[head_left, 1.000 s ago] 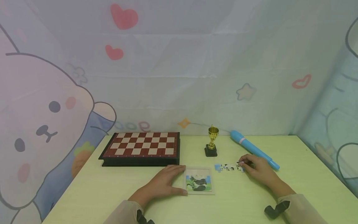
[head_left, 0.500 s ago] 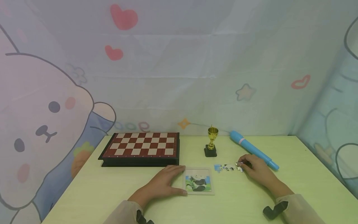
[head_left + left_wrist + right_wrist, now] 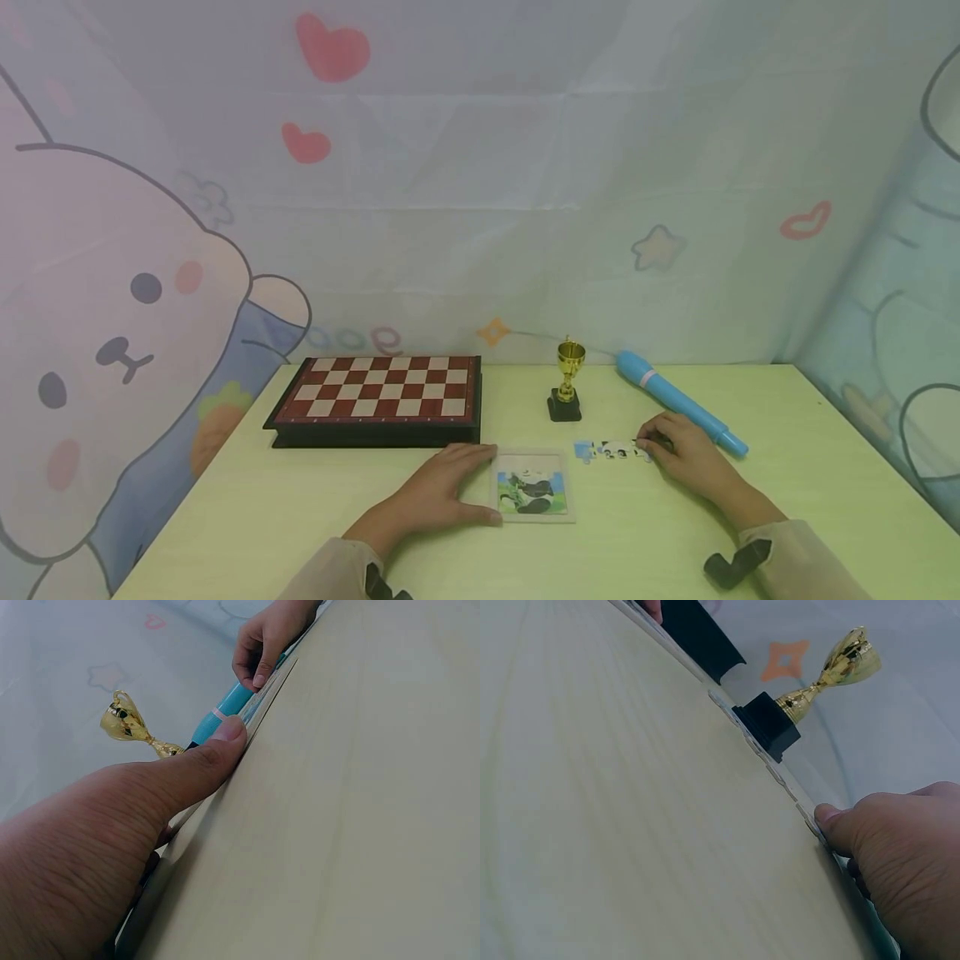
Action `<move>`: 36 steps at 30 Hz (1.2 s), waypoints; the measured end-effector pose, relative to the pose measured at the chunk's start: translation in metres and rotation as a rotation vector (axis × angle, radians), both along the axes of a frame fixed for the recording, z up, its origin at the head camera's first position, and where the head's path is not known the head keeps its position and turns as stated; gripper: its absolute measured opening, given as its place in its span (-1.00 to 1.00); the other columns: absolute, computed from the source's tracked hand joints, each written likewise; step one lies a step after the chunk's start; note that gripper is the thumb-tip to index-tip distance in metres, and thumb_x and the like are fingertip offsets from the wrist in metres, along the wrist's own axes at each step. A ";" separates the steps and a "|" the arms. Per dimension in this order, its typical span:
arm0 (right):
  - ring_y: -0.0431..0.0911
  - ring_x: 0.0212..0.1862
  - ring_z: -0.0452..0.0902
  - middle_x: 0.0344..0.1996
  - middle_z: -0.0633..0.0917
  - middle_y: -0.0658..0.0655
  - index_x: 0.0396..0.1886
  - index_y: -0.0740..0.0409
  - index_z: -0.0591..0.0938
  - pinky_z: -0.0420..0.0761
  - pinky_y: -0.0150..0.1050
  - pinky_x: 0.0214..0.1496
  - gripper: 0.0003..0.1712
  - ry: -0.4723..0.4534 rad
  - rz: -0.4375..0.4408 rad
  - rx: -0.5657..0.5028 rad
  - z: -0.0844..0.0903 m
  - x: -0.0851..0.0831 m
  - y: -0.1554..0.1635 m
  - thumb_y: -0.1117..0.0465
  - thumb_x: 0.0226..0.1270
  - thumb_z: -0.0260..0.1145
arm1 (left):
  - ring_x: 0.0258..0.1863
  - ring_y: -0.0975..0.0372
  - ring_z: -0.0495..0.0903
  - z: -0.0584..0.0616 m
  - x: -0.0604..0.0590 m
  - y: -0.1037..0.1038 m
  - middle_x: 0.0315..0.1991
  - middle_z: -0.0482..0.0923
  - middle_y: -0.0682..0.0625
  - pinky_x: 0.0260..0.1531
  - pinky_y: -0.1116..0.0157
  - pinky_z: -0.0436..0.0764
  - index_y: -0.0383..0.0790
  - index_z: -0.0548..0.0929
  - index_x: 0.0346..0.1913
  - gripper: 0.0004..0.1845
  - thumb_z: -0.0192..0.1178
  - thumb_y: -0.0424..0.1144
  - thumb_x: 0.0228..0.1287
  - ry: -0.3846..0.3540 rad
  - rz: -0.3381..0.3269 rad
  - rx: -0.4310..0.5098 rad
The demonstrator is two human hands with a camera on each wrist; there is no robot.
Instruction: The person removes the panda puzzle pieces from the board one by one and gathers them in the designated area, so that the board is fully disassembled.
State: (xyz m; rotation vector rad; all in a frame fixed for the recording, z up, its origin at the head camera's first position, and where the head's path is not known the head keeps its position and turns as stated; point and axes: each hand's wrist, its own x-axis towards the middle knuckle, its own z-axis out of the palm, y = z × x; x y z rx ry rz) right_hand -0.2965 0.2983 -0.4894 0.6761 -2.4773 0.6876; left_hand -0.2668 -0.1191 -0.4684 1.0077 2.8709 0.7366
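Note:
My left hand (image 3: 438, 492) rests at the left side of a square puzzle tray (image 3: 572, 493), thumb at its near corner and fingers at its far corner. A partly assembled panda picture (image 3: 534, 493) fills the tray's lower portion. To the right of the tray, loose jigsaw pieces (image 3: 615, 450) lie in a row on the table, showing blue sky and a panda's head. At the row's right end my right hand (image 3: 686, 450) pinches a jigsaw piece (image 3: 642, 452) between thumb and index finger, covering part of it. In the right wrist view the thumb (image 3: 831, 816) sits right at the row's end.
A red and white chessboard box (image 3: 382, 400) stands behind my left hand. Behind the pieces is a gold trophy cup (image 3: 567, 379) on a black base. A blue microphone-shaped tube (image 3: 678, 400) lies diagonally just beyond my right hand.
The piece in my right hand was tilted with a dark edge showing; it now lies flat against the row. My right hand has shifted slightly. The left hand has stayed still.

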 end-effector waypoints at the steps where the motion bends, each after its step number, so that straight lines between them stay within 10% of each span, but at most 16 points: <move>1: -0.28 -0.23 0.52 -0.28 0.64 -0.12 -0.29 -0.04 0.64 0.58 -0.35 -0.23 -0.89 -0.005 0.003 -0.002 0.000 0.000 0.000 0.23 0.22 0.40 | 0.44 0.15 0.24 -0.001 0.000 0.000 0.44 0.27 0.15 0.41 -0.06 0.29 0.12 0.25 0.46 0.01 0.20 0.50 -0.06 0.002 0.000 0.000; 36: -0.27 -0.10 0.61 -0.17 0.72 -0.16 -0.13 -0.03 0.70 0.63 -0.33 -0.17 -0.82 0.079 0.039 0.004 0.005 0.002 -0.003 0.22 0.27 0.36 | 0.44 0.18 0.24 -0.001 0.000 0.000 0.45 0.26 0.18 0.41 -0.04 0.28 0.14 0.24 0.46 0.01 0.21 0.50 -0.07 -0.004 0.005 -0.001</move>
